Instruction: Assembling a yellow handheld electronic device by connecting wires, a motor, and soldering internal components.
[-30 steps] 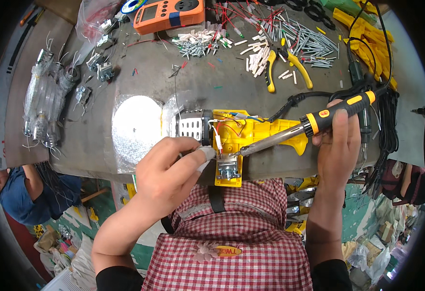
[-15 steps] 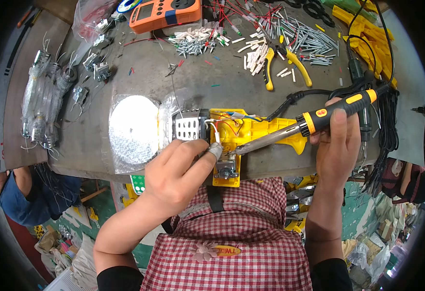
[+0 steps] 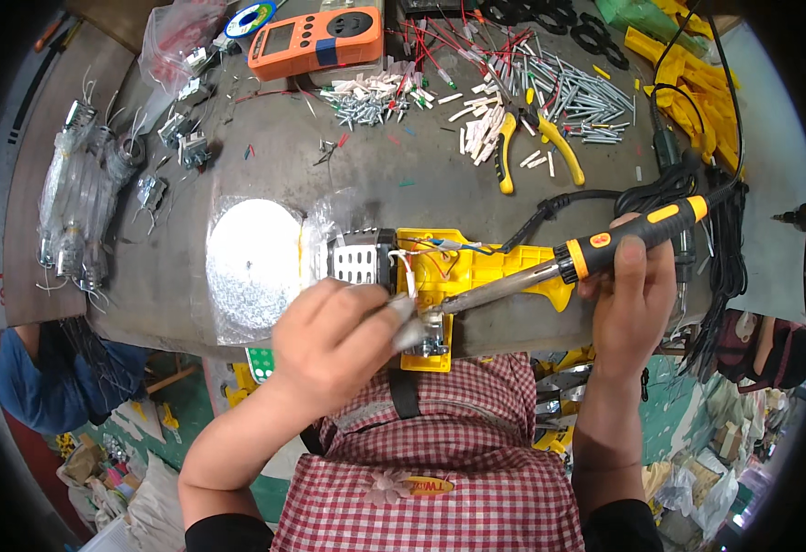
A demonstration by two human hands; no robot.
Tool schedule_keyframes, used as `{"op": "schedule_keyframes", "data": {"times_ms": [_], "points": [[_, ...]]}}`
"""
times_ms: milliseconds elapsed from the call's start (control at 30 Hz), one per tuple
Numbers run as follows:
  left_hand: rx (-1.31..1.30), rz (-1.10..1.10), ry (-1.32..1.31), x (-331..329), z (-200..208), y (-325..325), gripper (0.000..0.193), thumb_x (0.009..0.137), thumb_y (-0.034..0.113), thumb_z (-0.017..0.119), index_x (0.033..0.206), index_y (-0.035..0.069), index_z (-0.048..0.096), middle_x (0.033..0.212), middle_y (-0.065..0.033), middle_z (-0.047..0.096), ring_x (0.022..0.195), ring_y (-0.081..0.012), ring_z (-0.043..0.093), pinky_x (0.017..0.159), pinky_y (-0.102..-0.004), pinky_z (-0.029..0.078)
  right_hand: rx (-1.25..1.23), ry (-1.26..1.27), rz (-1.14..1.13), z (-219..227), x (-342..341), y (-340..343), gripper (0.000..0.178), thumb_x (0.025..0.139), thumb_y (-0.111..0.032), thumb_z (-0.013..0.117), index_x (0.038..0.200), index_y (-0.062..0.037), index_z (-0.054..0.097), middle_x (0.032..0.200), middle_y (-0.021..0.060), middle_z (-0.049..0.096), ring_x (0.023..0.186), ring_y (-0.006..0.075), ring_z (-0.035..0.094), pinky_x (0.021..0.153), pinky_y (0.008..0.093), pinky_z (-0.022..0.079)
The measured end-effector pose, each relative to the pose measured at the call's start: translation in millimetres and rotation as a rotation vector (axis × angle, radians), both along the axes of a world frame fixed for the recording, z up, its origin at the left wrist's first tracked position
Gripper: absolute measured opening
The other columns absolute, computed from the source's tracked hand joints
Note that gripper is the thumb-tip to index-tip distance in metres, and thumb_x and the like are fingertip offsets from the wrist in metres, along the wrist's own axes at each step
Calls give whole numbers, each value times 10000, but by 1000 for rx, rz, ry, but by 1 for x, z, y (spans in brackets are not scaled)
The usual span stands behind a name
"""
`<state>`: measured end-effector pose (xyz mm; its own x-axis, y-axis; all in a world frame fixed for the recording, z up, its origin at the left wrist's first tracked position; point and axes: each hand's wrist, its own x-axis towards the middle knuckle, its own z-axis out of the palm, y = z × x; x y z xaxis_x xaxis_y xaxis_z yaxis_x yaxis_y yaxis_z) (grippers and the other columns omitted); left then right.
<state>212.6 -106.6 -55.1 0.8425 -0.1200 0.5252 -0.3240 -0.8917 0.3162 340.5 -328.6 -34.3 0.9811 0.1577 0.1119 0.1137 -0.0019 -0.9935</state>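
My right hand [image 3: 638, 308] is wrapped round the black-and-orange handle of a soldering iron [image 3: 619, 244]. The iron's tip points left, to the wiring in an open yellow plastic housing [image 3: 513, 273]. Beside that tip, my left hand [image 3: 329, 345] has its fingers pinched together; they are blurred, and what they hold is hidden. A pale covering wraps one fingertip. Red, white and blue wires run inside the housing, above a small metal component [image 3: 434, 339] at its near end. To the left, a slotted metal cover [image 3: 355, 265] joins a round silvery disc [image 3: 254, 267] in clear plastic.
Yellow-handled pliers [image 3: 559, 152], screws [image 3: 596, 92] and white sleeves lie across the back. An orange multimeter [image 3: 316, 41] sits beside a solder spool [image 3: 250, 18]. Wrapped parts [image 3: 81, 198] lie at left, black cables [image 3: 730, 248] at right. Another person [image 3: 53, 377] is at far left.
My left hand has shifted slightly down, and the thin wire that rose above it no longer shows. The soldering iron and my right hand appear slightly lower, along with the whole bench view.
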Motion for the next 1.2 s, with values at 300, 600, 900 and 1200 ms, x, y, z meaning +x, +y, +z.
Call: {"op": "schedule_keyframes", "data": {"times_ms": [300, 600, 900, 1200], "points": [[-1370, 93, 684, 4, 51, -18, 419, 900, 38, 478, 1317, -8, 468, 886, -66, 664, 549, -72, 501, 514, -225, 434, 25, 15, 15, 0, -2, 1, 252, 934, -222, 571, 1028, -1, 496, 736, 52, 597, 551, 76, 537, 501, 195, 429], [-478, 398, 479, -14, 41, 21, 441, 829, 2, 591, 1262, 79, 557, 839, -59, 662, 614, -66, 557, 559, -237, 459, 55, 43, 43, -2, 0, -1, 222, 946, -177, 545, 1049, 10, 481, 756, 53, 589, 559, 71, 525, 516, 194, 431], [-1617, -85, 736, 15, 39, -11, 422, 920, -1, 450, 1341, 9, 431, 1057, -133, 644, 539, -92, 493, 505, -227, 428, 11, -5, 81, -5, 2, -1, 245, 986, -229, 472, 1058, 4, 494, 774, 57, 569, 561, 85, 526, 502, 196, 441], [-869, -69, 501, 28, 16, 3, 156, 788, -24, 633, 936, -3, 675, 925, -92, 663, 761, -157, 617, 660, -277, 483, 62, 42, 54, -4, 1, 0, 205, 954, -168, 533, 1043, 9, 477, 751, 54, 598, 567, 68, 525, 516, 191, 427]]}}
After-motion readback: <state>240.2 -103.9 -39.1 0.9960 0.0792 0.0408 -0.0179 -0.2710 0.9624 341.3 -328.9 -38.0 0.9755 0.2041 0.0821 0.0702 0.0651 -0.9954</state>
